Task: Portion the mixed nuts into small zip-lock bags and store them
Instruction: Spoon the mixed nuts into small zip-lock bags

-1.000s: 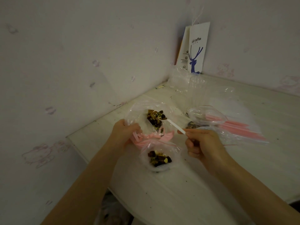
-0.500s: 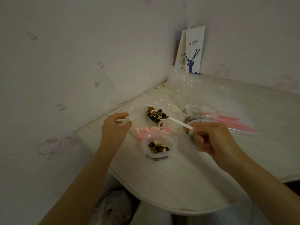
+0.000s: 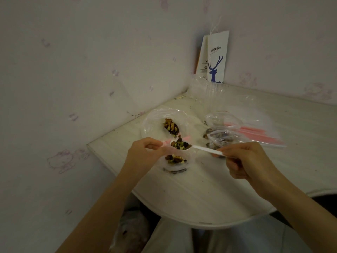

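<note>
Your left hand [image 3: 144,154] pinches the pink-sealed mouth of the small clear zip-lock bag [image 3: 176,166], thumb and fingers closed on its left edge. The bag sits on the pale rounded table [image 3: 200,194] with a little heap of mixed nuts [image 3: 175,159] in its bottom. Just above its mouth hangs the white plastic spoon [image 3: 206,148], its bowl heaped with nuts. Your right hand [image 3: 249,161], to the bag's right, has its curled fingers clamped on the handle's end. Behind the bag lies a larger clear plastic bag of nuts [image 3: 155,123]. Farther right is a crumpled clear bag [image 3: 224,137].
</note>
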